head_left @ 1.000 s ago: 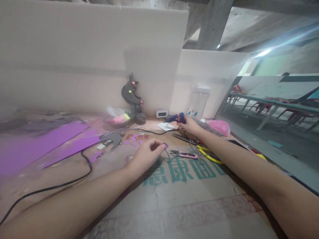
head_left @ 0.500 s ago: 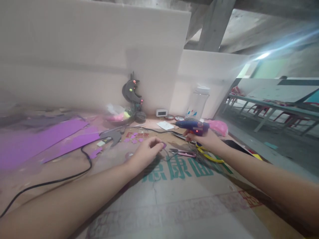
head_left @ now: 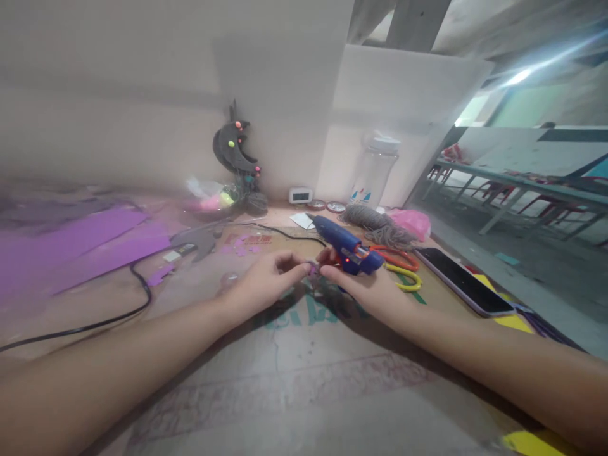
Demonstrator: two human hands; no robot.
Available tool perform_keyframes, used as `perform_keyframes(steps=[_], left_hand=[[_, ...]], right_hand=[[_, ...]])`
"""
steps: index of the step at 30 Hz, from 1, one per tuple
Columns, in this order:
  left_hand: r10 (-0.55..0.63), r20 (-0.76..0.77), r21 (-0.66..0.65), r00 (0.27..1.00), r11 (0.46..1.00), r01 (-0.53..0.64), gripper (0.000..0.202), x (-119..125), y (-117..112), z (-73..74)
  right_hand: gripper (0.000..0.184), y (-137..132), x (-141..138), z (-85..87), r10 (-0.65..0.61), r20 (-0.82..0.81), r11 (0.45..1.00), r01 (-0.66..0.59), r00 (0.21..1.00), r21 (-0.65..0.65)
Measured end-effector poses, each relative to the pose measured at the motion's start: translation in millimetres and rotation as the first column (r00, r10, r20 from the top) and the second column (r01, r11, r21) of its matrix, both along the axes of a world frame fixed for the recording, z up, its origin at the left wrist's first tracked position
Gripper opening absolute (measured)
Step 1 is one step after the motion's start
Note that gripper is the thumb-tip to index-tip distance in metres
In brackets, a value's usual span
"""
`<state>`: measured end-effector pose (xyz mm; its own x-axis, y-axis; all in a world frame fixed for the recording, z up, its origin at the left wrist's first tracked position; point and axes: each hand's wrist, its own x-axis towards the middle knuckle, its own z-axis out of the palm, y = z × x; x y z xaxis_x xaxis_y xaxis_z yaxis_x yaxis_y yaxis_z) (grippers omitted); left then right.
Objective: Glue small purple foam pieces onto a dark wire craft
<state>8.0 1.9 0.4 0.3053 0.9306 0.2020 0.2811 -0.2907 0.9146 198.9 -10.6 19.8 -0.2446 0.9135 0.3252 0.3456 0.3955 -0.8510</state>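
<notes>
My left hand [head_left: 268,278] is closed in a pinch on a small purple piece [head_left: 312,268] just above the cardboard sheet [head_left: 304,354]. My right hand [head_left: 361,284] grips a blue hot glue gun [head_left: 342,244] with a red light on its body; its nozzle points back and left, away from me. The fingertips of both hands nearly meet at the purple piece. The gun's black cord [head_left: 285,233] runs off toward the back of the table.
Purple foam sheets [head_left: 71,244] and a black cable [head_left: 118,313] lie at left. A dark crescent ornament [head_left: 232,149], small clock [head_left: 300,196] and plastic jar [head_left: 375,171] stand by the white wall. Grey yarn [head_left: 375,221], orange and yellow tools [head_left: 401,266] and a phone [head_left: 463,280] lie at right.
My right hand has lifted the glue gun from the back of the table and brought it toward me, beside my left hand. The left hand kept its pinch on the purple piece.
</notes>
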Motion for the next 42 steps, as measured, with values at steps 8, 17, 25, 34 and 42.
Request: perform_keyframes(steps=[8, 17, 25, 34, 42], left_hand=[[-0.052, 0.016, 0.021, 0.999, 0.998, 0.051, 0.025, 0, 1, -0.2], [-0.091, -0.029, 0.047, 0.995, 0.995, 0.093, 0.021, -2, -1, -3.5], [0.096, -0.037, 0.007, 0.995, 0.995, -0.096, 0.023, -5, 4, -1.2], [0.101, 0.004, 0.02, 0.995, 0.995, -0.101, 0.024, -5, 5, -0.6], [0.123, 0.033, 0.031, 0.992, 0.992, -0.124, 0.025, -7, 4, -0.8]], right_hand=[[0.016, 8, -5, -12.9, 0.03, 0.003, 1.0, -0.03, 1.0, -0.01], [0.02, 3, 1, -5.6, 0.052, 0.075, 0.999, -0.051, 0.996, -0.012], [0.02, -8, 35, 9.8, -0.088, 0.221, 0.981, 0.046, 0.971, 0.19], [0.019, -14, 43, 0.2, -0.044, 0.377, 0.982, -0.029, 0.925, 0.187], [0.027, -11, 40, -0.6, -0.059, 0.383, 0.986, -0.008, 0.922, 0.169]])
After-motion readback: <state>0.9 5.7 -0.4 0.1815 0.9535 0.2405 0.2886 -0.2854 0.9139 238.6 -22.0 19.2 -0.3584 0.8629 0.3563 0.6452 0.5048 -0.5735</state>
